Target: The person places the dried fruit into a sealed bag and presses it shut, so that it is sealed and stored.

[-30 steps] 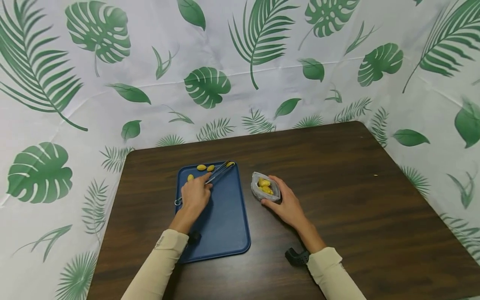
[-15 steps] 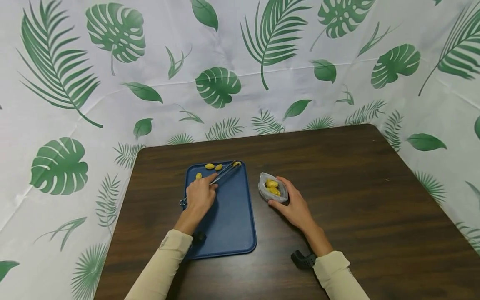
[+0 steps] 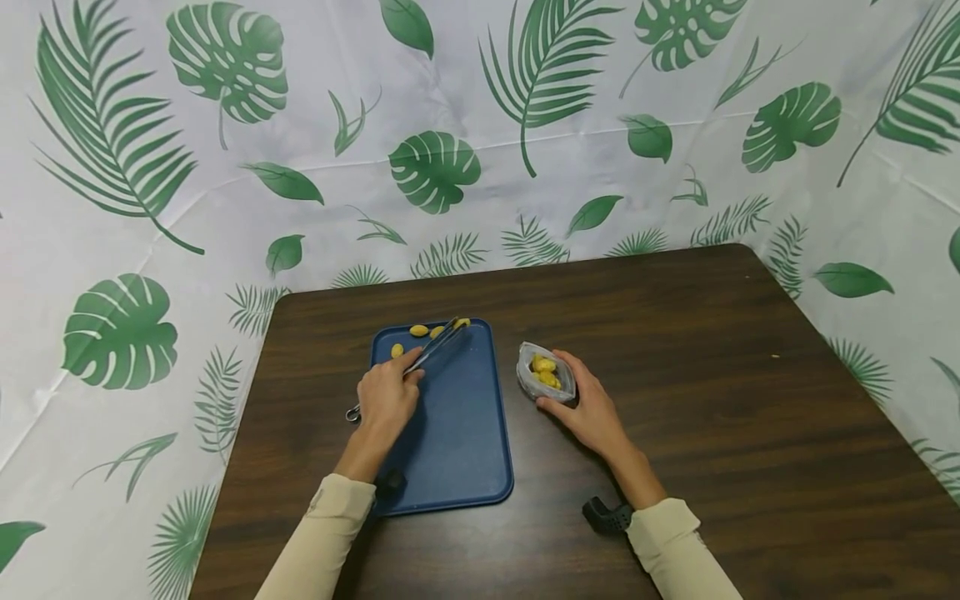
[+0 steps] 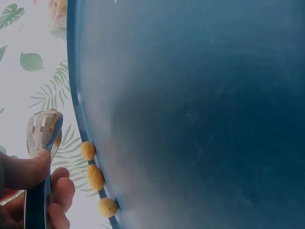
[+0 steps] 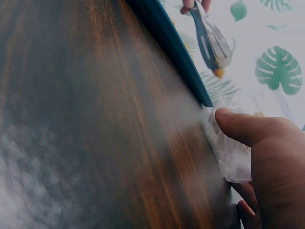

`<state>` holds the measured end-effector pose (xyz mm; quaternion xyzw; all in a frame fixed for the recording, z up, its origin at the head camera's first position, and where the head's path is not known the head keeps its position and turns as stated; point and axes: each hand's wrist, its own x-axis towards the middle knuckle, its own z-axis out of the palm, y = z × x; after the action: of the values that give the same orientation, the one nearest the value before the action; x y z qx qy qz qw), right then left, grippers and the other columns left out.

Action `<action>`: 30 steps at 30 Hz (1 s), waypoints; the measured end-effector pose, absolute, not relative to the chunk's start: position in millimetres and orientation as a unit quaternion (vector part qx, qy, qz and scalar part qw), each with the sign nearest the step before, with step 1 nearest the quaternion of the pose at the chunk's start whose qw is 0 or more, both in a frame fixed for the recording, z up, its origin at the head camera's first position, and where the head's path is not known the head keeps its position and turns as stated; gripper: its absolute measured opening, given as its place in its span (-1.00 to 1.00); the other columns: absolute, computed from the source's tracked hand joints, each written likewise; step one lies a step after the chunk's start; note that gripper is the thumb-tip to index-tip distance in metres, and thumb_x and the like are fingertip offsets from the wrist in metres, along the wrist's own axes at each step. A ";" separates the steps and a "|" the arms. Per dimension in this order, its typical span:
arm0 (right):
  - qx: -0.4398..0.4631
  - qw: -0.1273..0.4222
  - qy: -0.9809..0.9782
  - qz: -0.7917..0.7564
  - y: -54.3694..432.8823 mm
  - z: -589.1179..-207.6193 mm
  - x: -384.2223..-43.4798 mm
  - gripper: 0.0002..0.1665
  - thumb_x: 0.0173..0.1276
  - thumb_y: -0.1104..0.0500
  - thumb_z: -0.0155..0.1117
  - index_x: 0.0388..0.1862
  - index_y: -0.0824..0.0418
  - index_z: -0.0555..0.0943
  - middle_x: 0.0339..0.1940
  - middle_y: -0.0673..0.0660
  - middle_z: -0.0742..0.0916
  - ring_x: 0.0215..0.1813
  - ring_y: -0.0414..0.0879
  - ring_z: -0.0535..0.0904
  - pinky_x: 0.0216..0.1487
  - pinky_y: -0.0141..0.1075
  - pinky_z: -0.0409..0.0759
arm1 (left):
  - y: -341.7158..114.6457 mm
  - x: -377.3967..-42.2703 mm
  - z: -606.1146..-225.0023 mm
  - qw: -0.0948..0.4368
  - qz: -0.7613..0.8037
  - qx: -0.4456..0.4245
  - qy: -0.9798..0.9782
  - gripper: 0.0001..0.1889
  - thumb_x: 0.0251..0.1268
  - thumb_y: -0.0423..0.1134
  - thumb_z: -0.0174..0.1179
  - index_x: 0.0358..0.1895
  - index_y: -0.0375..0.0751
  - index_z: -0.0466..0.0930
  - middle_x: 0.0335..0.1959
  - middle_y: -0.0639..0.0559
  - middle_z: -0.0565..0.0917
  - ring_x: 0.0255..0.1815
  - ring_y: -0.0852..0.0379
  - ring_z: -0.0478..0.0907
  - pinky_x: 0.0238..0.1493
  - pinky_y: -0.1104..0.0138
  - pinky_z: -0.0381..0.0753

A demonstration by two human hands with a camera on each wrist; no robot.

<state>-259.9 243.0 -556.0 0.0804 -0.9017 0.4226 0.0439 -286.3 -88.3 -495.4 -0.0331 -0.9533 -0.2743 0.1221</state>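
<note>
My left hand (image 3: 386, 398) grips metal tongs (image 3: 433, 346) over the far part of a blue tray (image 3: 457, 442). Between the tongs' tips is a small yellow oval piece (image 5: 218, 73), seen off the tray in the right wrist view. Three more yellow oval pieces (image 4: 95, 177) lie along the tray's far left edge. Right of the tray, my right hand (image 3: 588, 412) holds an open-topped clear plastic bag (image 3: 528, 384) upright on the table, thumb on the near side and fingers round the far side. Several yellow pieces (image 3: 546, 372) are inside it.
The dark wooden table (image 3: 697, 375) extends well to the right of the bag. Behind it hangs a white cloth (image 3: 337, 83) with green leaf prints. A strip of table separates the tray from the bag.
The tongs have moved slightly left with the yellow piece between their tips, along with my left hand. My right hand still holds the bag in place. The head view shifted a little earlier.
</note>
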 end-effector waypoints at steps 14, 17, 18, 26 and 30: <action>0.079 0.044 -0.904 0.419 242.5 -554.3 -260.5 0.01 0.26 -0.10 0.56 0.61 -0.08 0.27 0.52 0.16 0.50 0.45 0.27 0.45 0.34 0.34 0.39 | -93.3 -271.8 -482.6 0.142 -0.279 -0.028 -0.949 -0.62 0.31 -0.25 0.39 0.20 -0.09 0.74 -0.22 -0.23 0.83 -0.65 0.04 0.40 -0.55 0.14 0.40; 0.080 0.047 -0.904 0.417 242.0 -554.9 -260.3 0.01 0.26 -0.10 0.56 0.60 -0.06 0.27 0.52 0.17 0.50 0.45 0.26 0.45 0.34 0.34 0.40 | -94.4 -269.1 -481.2 0.141 -0.283 -0.024 -0.948 -0.61 0.31 -0.24 0.38 0.21 -0.08 0.74 -0.26 -0.22 0.83 -0.66 0.06 0.36 -0.55 0.17 0.35; 0.080 0.047 -0.904 0.417 242.0 -555.2 -260.2 0.01 0.26 -0.10 0.56 0.60 -0.06 0.27 0.52 0.17 0.50 0.45 0.26 0.45 0.34 0.33 0.40 | -94.7 -268.3 -480.6 0.141 -0.284 -0.024 -0.948 -0.61 0.32 -0.24 0.38 0.21 -0.08 0.74 -0.27 -0.22 0.83 -0.66 0.06 0.34 -0.56 0.18 0.34; 0.082 0.049 -0.903 0.419 242.7 -556.3 -260.5 0.01 0.25 -0.09 0.57 0.60 -0.08 0.27 0.50 0.17 0.52 0.44 0.25 0.46 0.35 0.31 0.41 | -95.4 -262.0 -473.8 0.159 -0.298 -0.027 -0.941 -0.61 0.30 -0.26 0.40 0.20 -0.07 0.74 -0.35 -0.17 0.83 -0.68 0.08 0.31 -0.56 0.20 0.31; 0.082 0.050 -0.903 0.419 242.7 -555.7 -260.7 0.01 0.25 -0.09 0.57 0.60 -0.07 0.28 0.50 0.17 0.52 0.44 0.26 0.46 0.35 0.31 0.41 | -96.0 -258.8 -470.2 0.176 -0.299 -0.027 -0.938 -0.61 0.28 -0.27 0.41 0.18 -0.06 0.75 -0.37 -0.15 0.83 -0.67 0.07 0.34 -0.56 0.15 0.37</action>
<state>-260.7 242.7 -555.7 0.0821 -0.9030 0.4187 0.0501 -258.8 -96.0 -470.2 -0.0275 -0.9376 -0.2989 0.1756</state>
